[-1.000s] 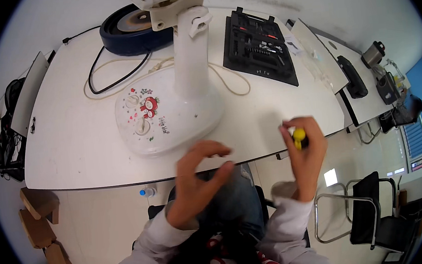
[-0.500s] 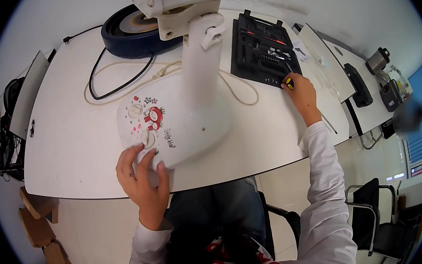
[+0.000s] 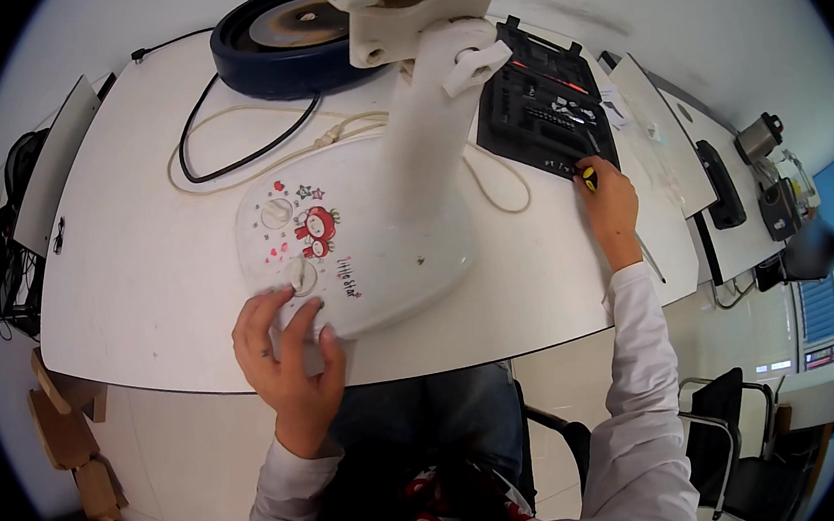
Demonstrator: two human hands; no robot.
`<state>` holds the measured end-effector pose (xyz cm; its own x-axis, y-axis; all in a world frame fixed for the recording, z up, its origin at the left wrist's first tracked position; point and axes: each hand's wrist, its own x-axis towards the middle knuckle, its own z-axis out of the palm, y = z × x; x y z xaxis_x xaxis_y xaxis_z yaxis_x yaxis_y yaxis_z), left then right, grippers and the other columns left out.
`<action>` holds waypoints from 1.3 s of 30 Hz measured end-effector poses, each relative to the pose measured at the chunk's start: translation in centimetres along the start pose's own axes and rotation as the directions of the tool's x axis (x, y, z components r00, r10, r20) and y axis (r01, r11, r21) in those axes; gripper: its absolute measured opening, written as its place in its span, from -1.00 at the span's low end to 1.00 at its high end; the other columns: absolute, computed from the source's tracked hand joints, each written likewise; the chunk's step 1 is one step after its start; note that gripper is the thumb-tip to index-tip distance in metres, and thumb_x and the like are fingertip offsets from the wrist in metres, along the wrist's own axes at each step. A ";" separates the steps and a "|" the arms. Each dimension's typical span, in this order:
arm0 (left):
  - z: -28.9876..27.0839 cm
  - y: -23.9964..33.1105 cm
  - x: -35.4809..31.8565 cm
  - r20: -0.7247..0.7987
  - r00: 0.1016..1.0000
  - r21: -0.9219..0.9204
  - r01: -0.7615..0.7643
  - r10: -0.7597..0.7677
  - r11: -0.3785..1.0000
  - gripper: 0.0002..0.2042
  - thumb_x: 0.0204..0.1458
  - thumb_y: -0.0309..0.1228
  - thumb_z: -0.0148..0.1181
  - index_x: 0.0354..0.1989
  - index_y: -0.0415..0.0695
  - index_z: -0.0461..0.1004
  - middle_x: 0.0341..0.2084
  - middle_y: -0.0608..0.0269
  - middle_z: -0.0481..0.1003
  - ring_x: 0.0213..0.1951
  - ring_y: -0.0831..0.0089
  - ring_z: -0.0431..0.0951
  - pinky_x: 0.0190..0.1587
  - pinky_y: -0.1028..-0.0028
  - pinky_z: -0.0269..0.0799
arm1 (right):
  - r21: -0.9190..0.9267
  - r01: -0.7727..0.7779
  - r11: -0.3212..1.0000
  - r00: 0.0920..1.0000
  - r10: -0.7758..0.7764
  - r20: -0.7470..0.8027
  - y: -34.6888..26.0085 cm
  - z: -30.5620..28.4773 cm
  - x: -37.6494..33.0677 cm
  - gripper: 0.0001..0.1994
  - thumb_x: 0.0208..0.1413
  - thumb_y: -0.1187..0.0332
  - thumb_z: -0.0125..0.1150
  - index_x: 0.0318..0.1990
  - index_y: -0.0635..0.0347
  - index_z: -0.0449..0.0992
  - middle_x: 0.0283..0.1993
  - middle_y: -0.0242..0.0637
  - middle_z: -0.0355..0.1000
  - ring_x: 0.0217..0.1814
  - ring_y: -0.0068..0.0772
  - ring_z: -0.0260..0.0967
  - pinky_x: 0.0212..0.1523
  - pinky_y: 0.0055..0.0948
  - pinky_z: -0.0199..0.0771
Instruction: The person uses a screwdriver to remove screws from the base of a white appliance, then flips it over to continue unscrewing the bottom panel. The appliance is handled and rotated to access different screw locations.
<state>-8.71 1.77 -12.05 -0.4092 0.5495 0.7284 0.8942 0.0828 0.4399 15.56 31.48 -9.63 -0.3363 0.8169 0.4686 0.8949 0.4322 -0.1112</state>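
Observation:
A white appliance base with printed cartoon figures and two dials stands at the middle of the table, a thick white neck rising from it. My left hand rests at its near left edge, fingers spread and fingertips touching the base close to the lower dial. My right hand is closed around a screwdriver with a yellow and black handle. It is at the near right corner of an open black tool case, the shaft pointing over the case. Small bits lie in the case.
Behind the base lies a dark blue round part with a metal disc. A black cable and a cream cord loop across the white table. A thin rod lies right of my right forearm. A black chair stands at right.
The whole view has shifted a little, with the base and tool case now further right in it. Both hands keep their places, the left at the base, the right on the screwdriver.

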 end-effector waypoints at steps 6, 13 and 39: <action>0.3 -0.6 0.0 -0.041 0.999 0.009 -0.004 0.004 1.000 -0.72 -0.31 -0.49 0.13 -0.30 -0.11 0.44 -0.18 0.16 0.35 -0.12 0.13 0.34 -0.10 0.27 0.22 | -0.019 0.010 1.000 0.998 -0.011 -0.055 0.0 -0.8 -0.4 -0.83 -0.09 0.30 0.18 -0.29 0.04 0.44 -0.36 -0.22 0.45 -0.32 -0.09 0.39 -0.36 -0.29 0.36; -0.5 -1.3 -0.4 -0.072 0.997 -0.034 0.032 -0.035 0.999 -0.54 -0.31 -0.54 0.12 -0.10 -0.28 0.28 -0.13 -0.02 0.32 -0.04 0.06 0.30 -0.02 0.25 0.19 | 0.227 0.210 0.951 0.947 -0.140 -0.289 -5.8 -8.5 -2.3 -0.81 0.07 0.24 0.07 -0.37 0.20 0.41 -0.53 -0.33 0.36 -0.56 -0.49 0.30 -0.52 -0.55 0.28; -0.5 0.0 0.9 0.115 0.993 0.028 -0.009 0.005 1.000 -0.66 -0.22 -0.56 -0.03 -0.19 -0.16 0.45 -0.03 0.07 0.32 0.06 0.01 0.24 0.03 0.21 0.16 | 0.697 0.320 -0.641 0.917 0.026 -0.398 -13.4 -12.8 -4.9 -0.73 0.17 0.21 -0.29 -0.55 0.04 0.12 -0.65 -0.46 0.07 -0.73 -0.66 0.00 -0.72 -0.69 0.07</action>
<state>-9.18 1.79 -11.15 -0.3809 0.6418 0.6656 0.9025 0.1014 0.4187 9.00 16.81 0.75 -0.1687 0.6083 0.7756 -0.8862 0.2509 -0.3895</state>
